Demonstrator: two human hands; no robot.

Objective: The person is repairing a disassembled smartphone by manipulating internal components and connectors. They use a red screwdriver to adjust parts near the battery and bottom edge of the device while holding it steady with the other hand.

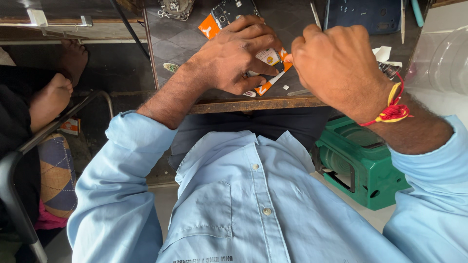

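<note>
My left hand (239, 56) presses down on an opened mobile phone (234, 10) with its back cover off, lying on an orange and white card (265, 87) on the dark work mat (180, 36). My right hand (336, 63) is closed in a fist just right of it, fingertips pinched at the phone's lower edge; whatever it grips is hidden. A red and yellow thread is tied round my right wrist. Both sleeves are light blue.
A green plastic box (363, 168) sits at my right below the wooden table edge (253, 104). A blue case (370, 14), thin tools (316, 14) and a clear plastic container (446, 63) lie at the back right. Another person's bare feet (53, 95) are at the left.
</note>
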